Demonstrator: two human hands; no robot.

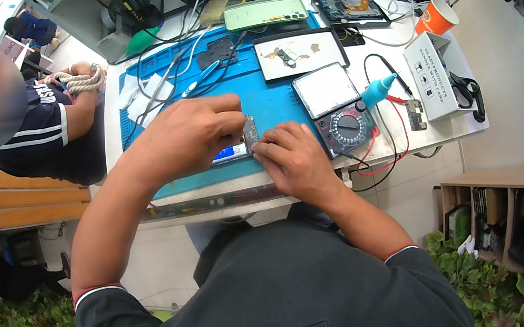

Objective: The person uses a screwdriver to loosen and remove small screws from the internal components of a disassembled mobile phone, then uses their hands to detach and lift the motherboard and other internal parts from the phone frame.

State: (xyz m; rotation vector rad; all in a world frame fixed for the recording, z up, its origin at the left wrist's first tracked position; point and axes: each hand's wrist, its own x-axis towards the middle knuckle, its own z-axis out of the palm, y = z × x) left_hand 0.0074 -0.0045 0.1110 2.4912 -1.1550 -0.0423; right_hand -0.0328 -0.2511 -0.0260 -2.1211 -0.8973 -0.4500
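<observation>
1. One white bench [434,128] is extending under and around the multimeter [347,127], the reference point.
2. One blue mat [257,98] is spreading leftward from the multimeter.
3. Two hands are working left of the multimeter, close together but with a small gap. The left hand [200,129] is arching downward, thumb and forefinger drawn together; cannot tell whether they are gripping anything. The right hand [292,154] is curling inward, fingertips touching the opened phone [230,152]; clamping cannot be told.
4. One white box [434,84] is standing right of the multimeter; one dark-rimmed tray [291,69] is lying behind it.
5. One opened phone is lying left of the multimeter; the left hand is obstructing much of it.
6. One orange cup [436,16] is standing behind-right of the multimeter.
7. One circuit board [415,115] is lying to its right.
</observation>
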